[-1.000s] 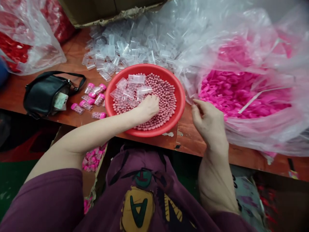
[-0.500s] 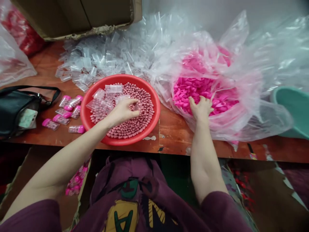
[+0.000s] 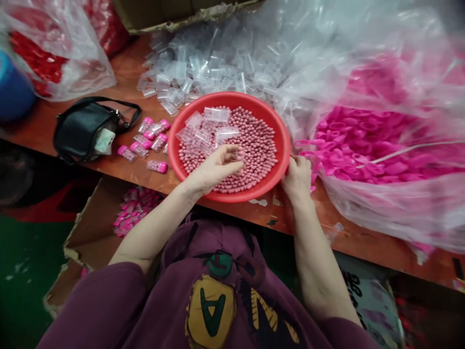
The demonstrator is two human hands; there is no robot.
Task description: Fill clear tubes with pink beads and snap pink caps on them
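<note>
A round red plastic basin sits on the reddish-brown wooden table, near the table's near edge and a little left of centre. It is filled with a dense single layer of small, matte, dusty-pink beads, and a few small clear plastic bags lie over the beads at its far left.

The left hand hovers just over the beads, palm turned inward and fingers loosely curled, half open. Something small and clear may sit at the fingertips, but it is too blurred to tell. The right hand is beside the basin's right rim, its fingers bunched together; whatever they may hold is hidden.

Just right of that hand, a big clear plastic bag spills bright pink plastic caps, a few of them near the fingers. Beyond the basin lies a heap of empty clear plastic tubes. To its left, pink-capped tubes filled with beads lie beside a black handbag. More pink-capped tubes lie in a cardboard box below the table edge.
</note>
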